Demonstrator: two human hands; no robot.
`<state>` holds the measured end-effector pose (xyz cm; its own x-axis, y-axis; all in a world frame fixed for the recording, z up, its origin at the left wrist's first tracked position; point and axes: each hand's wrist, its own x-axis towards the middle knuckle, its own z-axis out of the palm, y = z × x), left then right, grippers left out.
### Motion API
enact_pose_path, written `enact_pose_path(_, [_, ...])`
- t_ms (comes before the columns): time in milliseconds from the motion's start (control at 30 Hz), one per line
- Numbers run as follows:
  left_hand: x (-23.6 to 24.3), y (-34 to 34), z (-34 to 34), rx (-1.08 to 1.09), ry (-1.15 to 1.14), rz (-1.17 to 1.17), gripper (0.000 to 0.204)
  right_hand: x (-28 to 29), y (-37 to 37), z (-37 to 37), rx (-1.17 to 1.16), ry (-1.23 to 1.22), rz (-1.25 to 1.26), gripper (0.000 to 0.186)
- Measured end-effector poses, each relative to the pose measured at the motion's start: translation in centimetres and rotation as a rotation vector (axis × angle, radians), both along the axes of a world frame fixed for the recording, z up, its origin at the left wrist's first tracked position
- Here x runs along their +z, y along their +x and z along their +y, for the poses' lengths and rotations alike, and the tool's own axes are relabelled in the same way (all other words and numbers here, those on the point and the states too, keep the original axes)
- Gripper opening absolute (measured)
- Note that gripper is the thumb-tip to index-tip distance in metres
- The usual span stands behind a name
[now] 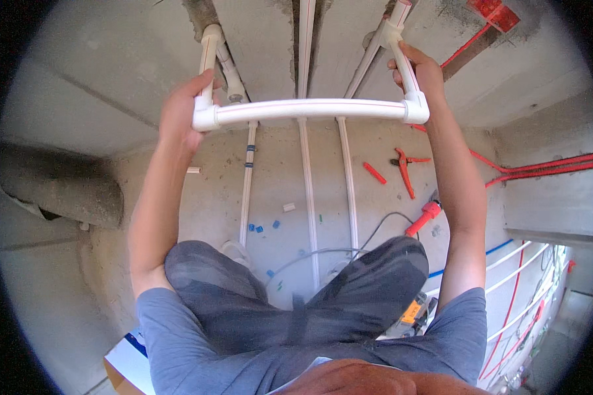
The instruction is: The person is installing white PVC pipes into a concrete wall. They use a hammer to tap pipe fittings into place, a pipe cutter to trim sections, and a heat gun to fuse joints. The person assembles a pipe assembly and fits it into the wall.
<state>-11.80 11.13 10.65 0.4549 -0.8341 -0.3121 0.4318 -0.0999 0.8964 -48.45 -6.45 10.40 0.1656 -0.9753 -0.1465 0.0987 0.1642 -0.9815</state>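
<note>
A white plastic pipe frame (310, 110) with elbow fittings at its two near corners is held up against the wall. My left hand (183, 108) is closed around its left arm, just beyond the left elbow (205, 117). On the other side, my right hand (423, 74) grips the right arm near a tee-like fitting (393, 30). The frame's left arm ends in another elbow (211, 33) by a wall recess. White pipes (305, 49) with thin red lines run in wall grooves behind the frame. Whether the frame's ends are joined to pipes is unclear.
Several white pipes (308, 178) cross the floor. Right of them lie a red-handled pipe cutter (405, 172), a red marker-like stick (375, 172) and a red corded tool (425, 217). Small blue pieces (259, 229) are scattered about. Red conduits (540, 166) run along the right; a cardboard box (126, 365) stands lower left.
</note>
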Motion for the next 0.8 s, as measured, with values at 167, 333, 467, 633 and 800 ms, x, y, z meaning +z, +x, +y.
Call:
enact_pose_path(167, [0.7, -0.1, 0.6, -0.032, 0.056, -0.013, 0.026, -0.6, 0.1, -0.7, -0.005, -0.024, -0.023, 0.04])
enact_pose_path(333, [0.4, -0.4, 0.6, 0.009, 0.029, 0.031, 0.026, -0.2, 0.8, -0.6, -0.065, -0.044, -0.019, 0.034])
enact_pose_path(467, [0.0, 0.6, 0.6, -0.051, 0.04, -0.05, 0.028, -1.0, 0.7, -0.3, -0.023, -0.062, -0.044, 0.043])
enact_pose_path(633, [0.9, -0.4, 0.6, -0.025, 0.069, -0.236, 0.036, -1.7, 0.6, -1.5, 0.045, -0.143, 0.004, 0.032])
enact_pose_path(800, [-1.0, 2.9, 0.3, -0.126, 0.108, -0.371, 0.04, -2.7, -0.2, -2.1, 0.131, -0.104, -0.059, 0.031])
